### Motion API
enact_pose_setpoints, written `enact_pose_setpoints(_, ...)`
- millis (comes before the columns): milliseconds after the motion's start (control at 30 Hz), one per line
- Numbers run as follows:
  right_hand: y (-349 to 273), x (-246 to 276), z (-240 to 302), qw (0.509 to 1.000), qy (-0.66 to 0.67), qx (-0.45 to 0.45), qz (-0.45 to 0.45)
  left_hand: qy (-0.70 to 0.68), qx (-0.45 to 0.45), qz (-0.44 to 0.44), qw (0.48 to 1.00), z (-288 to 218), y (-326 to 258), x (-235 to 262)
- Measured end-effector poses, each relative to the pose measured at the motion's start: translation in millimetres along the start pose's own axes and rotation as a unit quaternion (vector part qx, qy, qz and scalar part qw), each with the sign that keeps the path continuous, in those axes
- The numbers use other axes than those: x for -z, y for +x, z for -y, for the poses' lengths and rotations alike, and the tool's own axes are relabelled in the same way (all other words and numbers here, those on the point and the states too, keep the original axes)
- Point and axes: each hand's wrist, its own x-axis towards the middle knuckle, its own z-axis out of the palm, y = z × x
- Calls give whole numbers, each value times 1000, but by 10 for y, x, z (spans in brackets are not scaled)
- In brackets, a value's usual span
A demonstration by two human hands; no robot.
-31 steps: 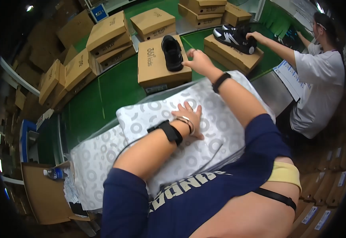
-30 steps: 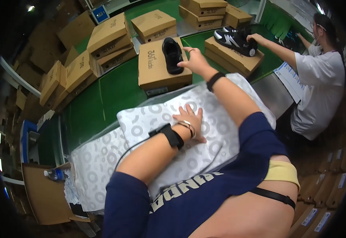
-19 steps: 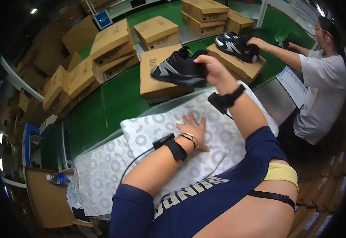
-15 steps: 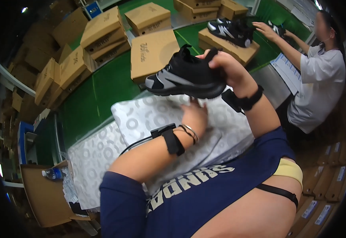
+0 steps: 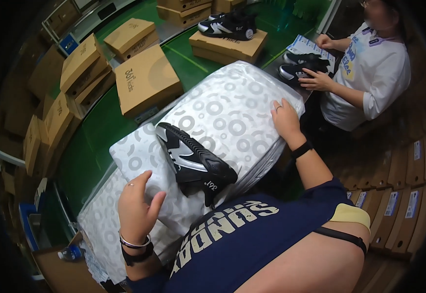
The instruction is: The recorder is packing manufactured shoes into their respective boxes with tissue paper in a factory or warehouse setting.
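A black sports shoe (image 5: 196, 163) with silver and white side panels lies on its side, sole facing away from me, on white wrapping paper (image 5: 232, 97) printed with grey rings. My left hand (image 5: 137, 207) is left of the shoe, thumb and fingers apart, holding nothing, beside a raised fold of paper (image 5: 137, 146). At the far right edge of the paper stack, my right hand (image 5: 287, 121) touches the top sheet with its fingers stretched out. Whether it pinches the sheet's edge is hard to see.
Brown shoe boxes (image 5: 147, 80) stand across the green table (image 5: 93, 141). Another pair of black shoes (image 5: 227, 25) rests on a box at the back. A co-worker (image 5: 374, 63) on the right handles black shoes (image 5: 303, 68). Many boxes (image 5: 393, 210) are stacked at lower right.
The shoe, held up in my right hand before, now lies on the paper. My hands have moved apart, left toward me and right to the paper's far edge. The view has shifted right.
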Motion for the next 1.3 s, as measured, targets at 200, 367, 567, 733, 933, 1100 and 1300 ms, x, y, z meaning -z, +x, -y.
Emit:
enact_pose_setpoints(200, -74, -104, 71, 998, -39, -47, -5, 16, 51, 16, 998, 300, -234, -258)
enact_pose_setpoints(367, -53, 14, 164, 998, -30, -44, -18, -1, 66, -9, 998, 332, -252, -315)
enact_pose_setpoints(567, 153, 417, 470, 995, 77, -60, -30, -83, 80, 9, 993, 273, -224, -153)
enact_pose_setpoints(733, -72, 1573, 1771, 816, 165, 491, -255, -607, 109, -67, 785, 29, 1, 53)
enact_pose_setpoints(933, -232, 1609, 2227, 525, 461, 707, -108, -742, 185, -176, 620, 192, 48, 132)
enact_pose_setpoints(1100, 1413, 711, 2407, 776, 518, 361, 10, -602, 290, -250, 700, 833, -93, 14)
enact_pose_setpoints(1300, 2342, -1396, 2329, 904, 174, 236, 310, -484, 395, -128, 770, 1769, 183, -17)
